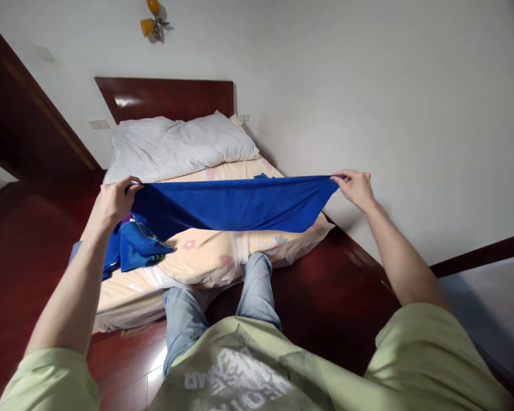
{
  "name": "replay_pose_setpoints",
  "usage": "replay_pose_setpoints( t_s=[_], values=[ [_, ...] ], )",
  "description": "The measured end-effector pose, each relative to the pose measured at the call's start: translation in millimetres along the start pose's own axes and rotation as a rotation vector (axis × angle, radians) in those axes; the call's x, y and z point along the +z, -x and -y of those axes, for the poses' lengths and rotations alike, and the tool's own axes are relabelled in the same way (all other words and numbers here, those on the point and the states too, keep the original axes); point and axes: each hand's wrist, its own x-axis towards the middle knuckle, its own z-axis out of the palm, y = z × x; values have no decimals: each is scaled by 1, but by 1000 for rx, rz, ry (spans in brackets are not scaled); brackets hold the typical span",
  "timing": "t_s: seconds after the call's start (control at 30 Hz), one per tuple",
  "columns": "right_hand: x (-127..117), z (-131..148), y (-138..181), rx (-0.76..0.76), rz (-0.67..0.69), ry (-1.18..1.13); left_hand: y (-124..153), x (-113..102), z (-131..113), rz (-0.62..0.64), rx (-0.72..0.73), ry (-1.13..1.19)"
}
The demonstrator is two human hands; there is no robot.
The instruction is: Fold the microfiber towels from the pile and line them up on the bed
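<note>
A long piece of blue cloth [235, 205] is stretched level in the air above the bed, its lower edge hanging loose. My left hand [119, 200] pinches its upper left corner between thumb and fingers. At the opposite end, my right hand [354, 185] grips the upper right corner the same way. Whether the cloth is a garment or a plain piece of fabric I cannot tell. Beneath and beside my left forearm, a crumpled blue garment [141, 245] with light trim lies on the bed. A small bit of blue fabric [263, 176] shows behind the stretched cloth.
The bed [205, 260] has a cream, flower-patterned cover, and my legs stand against its near edge. White pillows [175, 145] lie before the dark wooden headboard [171, 97]. A white wall [389, 85] rises on the right. Dark red floor [25, 251] surrounds the bed.
</note>
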Motion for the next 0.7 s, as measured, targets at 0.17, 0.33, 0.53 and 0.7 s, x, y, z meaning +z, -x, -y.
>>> replay_pose_setpoints(
  t_s=[0.17,0.33,0.53,0.7],
  values=[
    [1,-4,-13,-14,-47,-2,-16,-23,18,-19,-6,26],
    [14,-2,0,1,-17,-49,-7,-22,30,17,-25,28],
    [18,1,6,88,87,-131,2,-6,28,-37,-93,23],
    [16,-1,41,117,268,-210,38,6,26,118,-93,1]
  ],
)
